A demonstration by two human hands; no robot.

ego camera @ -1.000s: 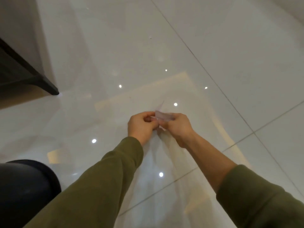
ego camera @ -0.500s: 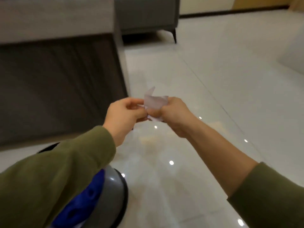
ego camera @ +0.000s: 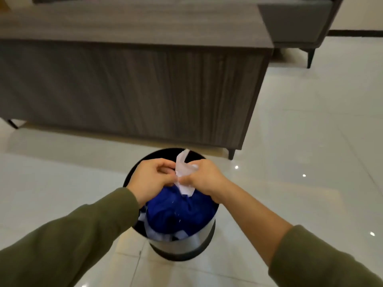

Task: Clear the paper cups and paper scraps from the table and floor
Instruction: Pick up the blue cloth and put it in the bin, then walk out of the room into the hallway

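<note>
Both hands are right over the bin (ego camera: pixel 204 238) here. The left hand (ego camera: pixel 152 179) and the right hand (ego camera: pixel 204 179) each have their fingers curled in, pinching the same crumpled white paper scrap (ego camera: pixel 184 172) between them, one on each side. The scrap sticks up a bit above the knuckles and a corner hangs down below, directly above the bin's open top. Inside the bin there's a big wad of blue stuff (ego camera: pixel 178 210), maybe a bag or cloth, can't really tell since it's a bit blurry, plus some pale bits (ego camera: pixel 153 233) around it near the front wall. The bin stands on the shiny white tiled floor (ego camera: pixel 300 162), just in front of a low dark wood table (ego camera: pixel 132 83). A grey sofa (ego camera: pixel 298 23) sits behind the table's right corner.
</note>
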